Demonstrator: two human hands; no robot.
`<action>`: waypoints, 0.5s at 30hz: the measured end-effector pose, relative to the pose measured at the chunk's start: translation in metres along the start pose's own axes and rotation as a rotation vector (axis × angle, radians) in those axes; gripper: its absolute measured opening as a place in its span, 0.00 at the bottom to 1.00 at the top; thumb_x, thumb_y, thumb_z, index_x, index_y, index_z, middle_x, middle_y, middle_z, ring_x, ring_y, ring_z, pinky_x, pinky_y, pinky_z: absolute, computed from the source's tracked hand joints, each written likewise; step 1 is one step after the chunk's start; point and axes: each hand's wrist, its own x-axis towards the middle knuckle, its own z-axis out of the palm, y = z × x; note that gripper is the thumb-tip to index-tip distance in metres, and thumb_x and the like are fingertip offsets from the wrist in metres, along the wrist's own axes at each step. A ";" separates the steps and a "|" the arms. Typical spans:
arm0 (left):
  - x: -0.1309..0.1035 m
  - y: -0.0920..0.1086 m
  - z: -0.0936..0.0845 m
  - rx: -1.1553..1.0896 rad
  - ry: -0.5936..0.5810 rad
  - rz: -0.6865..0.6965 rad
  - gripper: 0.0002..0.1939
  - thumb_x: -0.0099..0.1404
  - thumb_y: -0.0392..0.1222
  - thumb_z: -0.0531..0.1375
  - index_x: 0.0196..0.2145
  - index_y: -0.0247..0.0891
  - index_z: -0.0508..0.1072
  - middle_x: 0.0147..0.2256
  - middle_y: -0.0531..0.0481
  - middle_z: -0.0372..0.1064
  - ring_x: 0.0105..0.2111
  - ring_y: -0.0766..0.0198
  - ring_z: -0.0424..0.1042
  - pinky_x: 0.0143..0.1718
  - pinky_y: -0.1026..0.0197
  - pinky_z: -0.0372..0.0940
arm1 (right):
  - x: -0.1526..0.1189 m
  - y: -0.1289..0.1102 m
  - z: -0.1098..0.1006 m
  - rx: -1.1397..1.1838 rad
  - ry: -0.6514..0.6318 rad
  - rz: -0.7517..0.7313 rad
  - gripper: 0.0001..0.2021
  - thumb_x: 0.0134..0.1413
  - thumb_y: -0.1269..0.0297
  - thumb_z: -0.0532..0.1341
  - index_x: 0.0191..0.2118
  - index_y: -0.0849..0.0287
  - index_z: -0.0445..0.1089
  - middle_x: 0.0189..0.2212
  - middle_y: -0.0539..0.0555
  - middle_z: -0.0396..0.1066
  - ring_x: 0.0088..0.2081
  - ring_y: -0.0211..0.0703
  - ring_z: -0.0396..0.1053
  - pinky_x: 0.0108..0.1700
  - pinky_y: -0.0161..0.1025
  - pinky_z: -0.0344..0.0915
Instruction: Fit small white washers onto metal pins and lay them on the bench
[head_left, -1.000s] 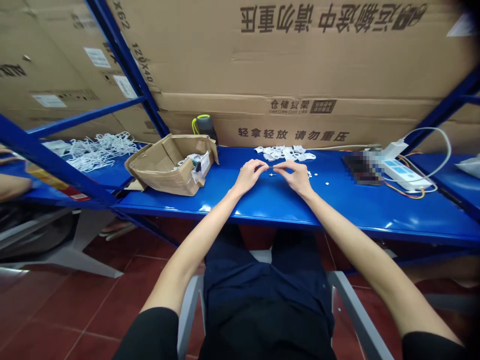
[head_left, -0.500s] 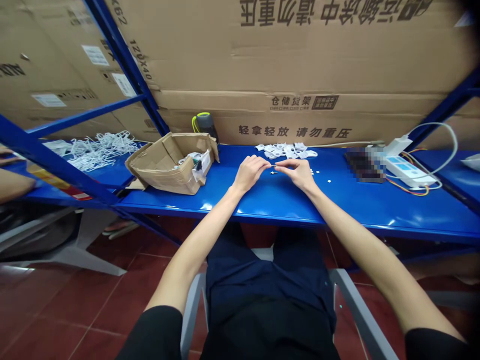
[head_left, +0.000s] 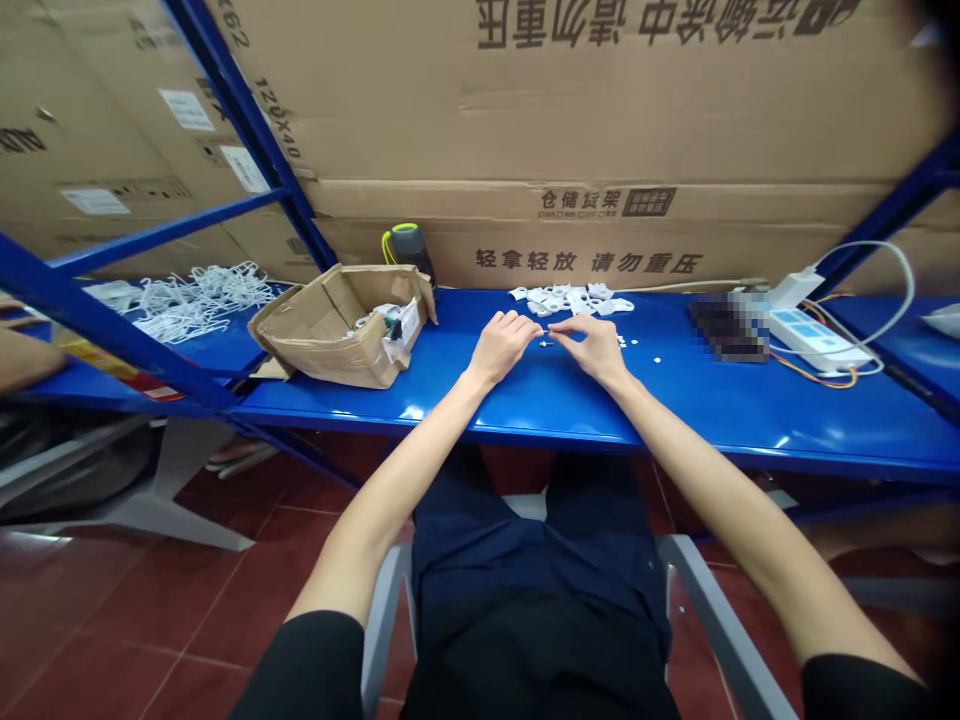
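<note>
My left hand [head_left: 501, 346] and my right hand [head_left: 590, 345] meet fingertip to fingertip just above the blue table [head_left: 450, 410]. Both are closed in a pinch around a tiny part between them, too small to name. Below the fingertips a small pin-like piece [head_left: 546, 345] lies on the table. Several small white bits [head_left: 634, 342] are scattered beside my right hand. Behind both hands sits a pile of white plastic pieces [head_left: 570, 299].
Left of my hands stands an open cardboard box [head_left: 330, 345] with small parts inside, a dark cylinder [head_left: 409, 245] behind it. White wire-like pieces [head_left: 187, 300] lie further left, near another person's arm [head_left: 30, 365]. At right are a power strip [head_left: 817, 340] and a blurred-out dark object [head_left: 727, 325].
My fingertips have shifted slightly around the tiny part, and less of it shows between them. Otherwise the hands and the things on the table stay where they were.
</note>
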 end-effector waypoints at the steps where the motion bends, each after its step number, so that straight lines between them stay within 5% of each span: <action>1: -0.001 0.000 0.000 -0.014 0.006 -0.003 0.21 0.83 0.48 0.49 0.45 0.39 0.80 0.44 0.43 0.82 0.42 0.54 0.74 0.44 0.51 0.62 | 0.000 -0.002 0.000 0.013 -0.003 0.006 0.13 0.64 0.48 0.68 0.41 0.51 0.86 0.38 0.55 0.84 0.39 0.53 0.79 0.50 0.52 0.76; 15: -0.006 -0.007 0.005 -0.224 0.113 -0.103 0.22 0.81 0.54 0.52 0.46 0.42 0.82 0.43 0.47 0.83 0.41 0.56 0.75 0.48 0.52 0.65 | 0.003 -0.009 -0.004 0.178 -0.052 0.139 0.17 0.60 0.44 0.69 0.38 0.54 0.84 0.39 0.56 0.84 0.42 0.54 0.79 0.49 0.50 0.73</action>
